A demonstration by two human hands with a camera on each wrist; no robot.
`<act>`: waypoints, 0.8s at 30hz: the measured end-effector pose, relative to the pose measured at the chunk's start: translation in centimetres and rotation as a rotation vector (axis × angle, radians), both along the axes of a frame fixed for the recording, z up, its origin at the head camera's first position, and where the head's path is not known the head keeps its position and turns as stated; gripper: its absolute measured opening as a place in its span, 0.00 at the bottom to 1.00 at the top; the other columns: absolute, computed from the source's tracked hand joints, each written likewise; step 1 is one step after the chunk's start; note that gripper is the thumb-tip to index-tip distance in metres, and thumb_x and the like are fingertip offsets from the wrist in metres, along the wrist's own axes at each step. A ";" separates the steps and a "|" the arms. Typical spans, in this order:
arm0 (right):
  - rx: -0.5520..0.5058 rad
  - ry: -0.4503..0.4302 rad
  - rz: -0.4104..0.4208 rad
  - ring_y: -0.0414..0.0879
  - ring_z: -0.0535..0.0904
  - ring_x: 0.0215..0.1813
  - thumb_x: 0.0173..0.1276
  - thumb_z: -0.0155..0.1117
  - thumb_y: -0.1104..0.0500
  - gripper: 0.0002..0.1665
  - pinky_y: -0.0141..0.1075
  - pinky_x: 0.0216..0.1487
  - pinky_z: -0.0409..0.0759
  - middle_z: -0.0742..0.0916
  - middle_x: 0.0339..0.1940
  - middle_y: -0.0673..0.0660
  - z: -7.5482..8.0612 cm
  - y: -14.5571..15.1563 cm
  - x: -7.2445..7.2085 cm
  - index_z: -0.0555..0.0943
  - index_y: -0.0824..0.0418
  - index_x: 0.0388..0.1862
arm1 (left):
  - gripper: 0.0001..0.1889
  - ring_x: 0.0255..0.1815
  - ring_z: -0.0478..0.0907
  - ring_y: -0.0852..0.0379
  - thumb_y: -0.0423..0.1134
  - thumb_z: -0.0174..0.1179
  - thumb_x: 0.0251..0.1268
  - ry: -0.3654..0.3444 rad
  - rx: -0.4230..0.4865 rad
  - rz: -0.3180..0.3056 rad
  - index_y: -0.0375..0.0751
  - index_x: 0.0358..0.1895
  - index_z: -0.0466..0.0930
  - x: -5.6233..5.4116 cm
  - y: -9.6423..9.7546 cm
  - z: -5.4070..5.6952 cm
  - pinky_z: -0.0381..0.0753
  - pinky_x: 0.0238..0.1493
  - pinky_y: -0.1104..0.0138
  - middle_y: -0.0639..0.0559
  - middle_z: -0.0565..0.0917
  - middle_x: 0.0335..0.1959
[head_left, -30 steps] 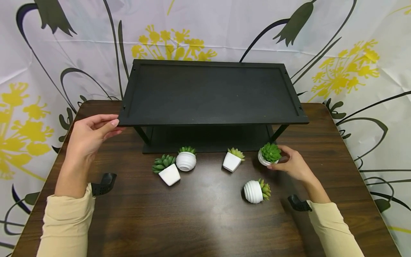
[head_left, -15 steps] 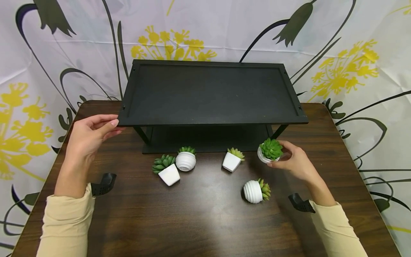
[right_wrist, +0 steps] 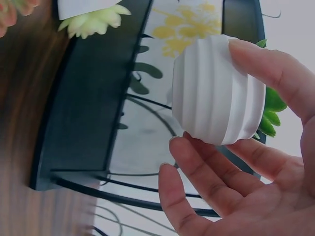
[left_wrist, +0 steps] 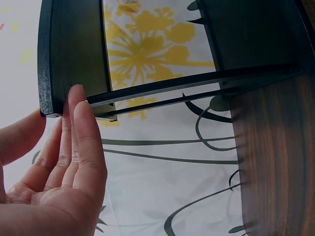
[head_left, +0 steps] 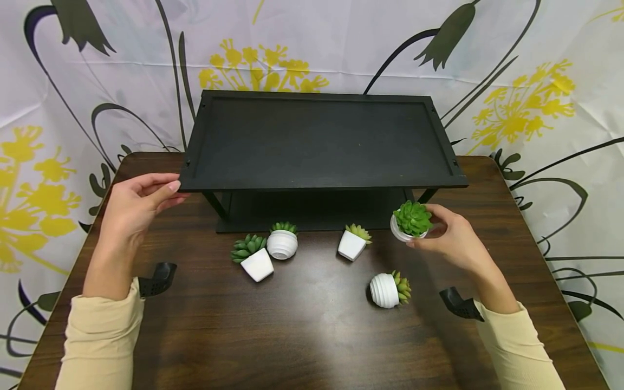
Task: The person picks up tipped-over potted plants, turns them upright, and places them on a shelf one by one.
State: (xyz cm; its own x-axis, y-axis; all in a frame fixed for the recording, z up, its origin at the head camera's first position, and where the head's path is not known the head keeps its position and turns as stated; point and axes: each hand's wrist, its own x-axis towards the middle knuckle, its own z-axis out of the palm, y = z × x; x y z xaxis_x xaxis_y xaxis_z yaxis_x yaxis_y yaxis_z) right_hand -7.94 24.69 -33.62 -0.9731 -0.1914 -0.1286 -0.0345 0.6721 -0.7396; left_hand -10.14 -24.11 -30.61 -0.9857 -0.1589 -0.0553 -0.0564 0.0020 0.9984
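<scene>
A two-tier black shelf (head_left: 322,142) stands at the back of the wooden table. My left hand (head_left: 136,211) pinches the front left corner of its upper board; in the left wrist view the thumb (left_wrist: 19,137) lies on one face and the fingers (left_wrist: 89,137) on the other. My right hand (head_left: 458,244) holds a bright green potted succulent (head_left: 413,218), upright, off the table by the shelf's front right leg. In the right wrist view, thumb and fingers grip its ribbed white pot (right_wrist: 211,93) from both sides.
Several more succulents in white pots lie tipped over before the shelf: a dark green one (head_left: 257,265) touching a round pot (head_left: 282,245), a square pot (head_left: 351,246), and a ribbed pot (head_left: 384,291). A flowered cloth (head_left: 341,43) hangs behind the table (head_left: 292,346).
My right hand has raised the bright green succulent slightly, up and toward the shelf. My left hand stays at the shelf corner, and the other pots have not moved.
</scene>
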 end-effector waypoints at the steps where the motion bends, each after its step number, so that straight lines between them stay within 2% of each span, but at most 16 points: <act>1: -0.001 0.000 0.003 0.51 0.81 0.38 0.50 0.74 0.58 0.39 0.35 0.28 0.80 0.79 0.47 0.62 0.2 -0.1 0.0 0.68 0.64 0.60 | 0.06 0.24 0.82 0.60 0.29 0.62 0.55 -0.002 -0.006 0.001 0.45 0.31 0.83 0.0 0.0 0.0 0.83 0.31 0.73 0.55 0.83 0.27; 15: 0.053 0.048 0.024 0.49 0.80 0.34 0.48 0.75 0.57 0.37 0.34 0.26 0.78 0.81 0.39 0.60 2.3 -1.1 -0.1 0.70 0.63 0.57 | 0.06 0.24 0.83 0.60 0.29 0.62 0.55 0.004 -0.004 0.000 0.46 0.31 0.83 0.1 0.0 -0.1 0.83 0.31 0.73 0.55 0.83 0.27; 24: 0.044 0.071 0.018 0.50 0.81 0.37 0.48 0.75 0.57 0.38 0.33 0.29 0.79 0.81 0.43 0.59 4.0 -1.8 0.0 0.71 0.60 0.58 | 0.08 0.24 0.82 0.61 0.28 0.61 0.56 -0.007 -0.027 0.008 0.48 0.30 0.83 0.0 0.0 0.0 0.83 0.31 0.73 0.56 0.83 0.26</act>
State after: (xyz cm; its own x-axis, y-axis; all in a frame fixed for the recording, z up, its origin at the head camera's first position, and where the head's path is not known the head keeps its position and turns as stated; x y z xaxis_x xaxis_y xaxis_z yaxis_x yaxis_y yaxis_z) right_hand -7.98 22.86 -29.65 -0.9765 -0.2044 -0.0680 -0.0979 0.7027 -0.7048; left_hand -10.09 -24.09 -30.62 -0.9840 -0.1682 -0.0580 -0.0637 0.0287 0.9976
